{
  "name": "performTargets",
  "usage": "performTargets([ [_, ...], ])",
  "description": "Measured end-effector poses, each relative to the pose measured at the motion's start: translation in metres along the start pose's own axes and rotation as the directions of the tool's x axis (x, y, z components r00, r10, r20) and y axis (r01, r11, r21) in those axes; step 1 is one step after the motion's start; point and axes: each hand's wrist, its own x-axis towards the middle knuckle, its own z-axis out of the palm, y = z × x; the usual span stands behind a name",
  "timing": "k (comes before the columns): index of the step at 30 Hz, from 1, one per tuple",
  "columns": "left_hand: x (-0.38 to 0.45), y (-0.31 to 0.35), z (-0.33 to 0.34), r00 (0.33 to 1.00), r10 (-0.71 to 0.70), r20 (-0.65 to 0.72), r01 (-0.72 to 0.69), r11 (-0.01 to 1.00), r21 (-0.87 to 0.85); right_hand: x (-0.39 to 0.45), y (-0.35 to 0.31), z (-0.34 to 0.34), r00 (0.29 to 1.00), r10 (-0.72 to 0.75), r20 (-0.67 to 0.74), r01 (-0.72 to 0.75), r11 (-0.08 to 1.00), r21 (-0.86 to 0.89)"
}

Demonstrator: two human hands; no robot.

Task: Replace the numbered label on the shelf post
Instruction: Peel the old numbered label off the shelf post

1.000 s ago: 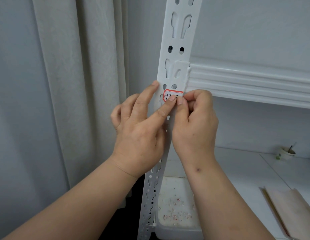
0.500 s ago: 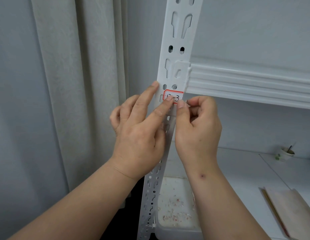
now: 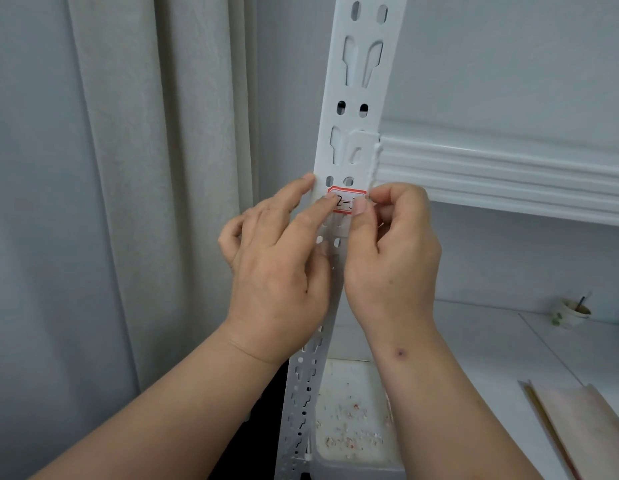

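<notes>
A pale grey-white fabric curtain [image 3: 134, 188] hangs in long vertical folds to my left, against a flat light grey wall [image 3: 508, 57]. Below me lies a white tabletop [image 3: 481, 355], with a small white paper cup [image 3: 569, 312] far right, a beige paper sheet [image 3: 592, 424] near me, and a white plastic tray [image 3: 353, 459] speckled with pinkish scraps.

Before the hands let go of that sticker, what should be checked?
1. Label lies on the shelf post: ok.
2. Left hand fingertip presses its left end: ok.
3. Right hand thumb covers its right end: ok.
4. Label sits level: ok, roughly.
5. Full number readable: cannot tell, fingers hide part.
6. Edges stuck flat: cannot tell.
</notes>
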Motion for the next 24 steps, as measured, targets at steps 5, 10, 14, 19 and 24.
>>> performTargets([
  [5,0.0058,0.0006,-0.0007,0.996,-0.089,-0.010,0.088,0.995,-0.055,0.0001,0.0044,0.0027,0.999,-0.038,0.000,0.038,0.998,-0.046],
  [10,0.0067,0.0018,-0.0003,0.996,-0.091,-0.024,0.089,0.994,-0.063,-0.0010,0.0029,0.0019,0.999,-0.042,-0.025,0.041,0.999,-0.020],
  [14,0.0064,0.0041,0.0015,0.995,-0.095,-0.030,0.093,0.992,-0.083,0.0012,0.0022,0.0040,1.000,-0.019,-0.021,0.018,1.000,-0.011],
  [19,0.0081,0.0058,0.0018,0.993,-0.109,-0.040,0.104,0.989,-0.102,-0.0005,0.0035,0.0059,0.999,0.033,-0.031,-0.031,0.998,0.052],
  [24,0.0094,0.0083,0.0037,0.988,-0.152,-0.041,0.146,0.982,-0.119,-0.0020,0.0029,0.0088,0.998,0.060,-0.037,-0.058,0.997,0.049],
])
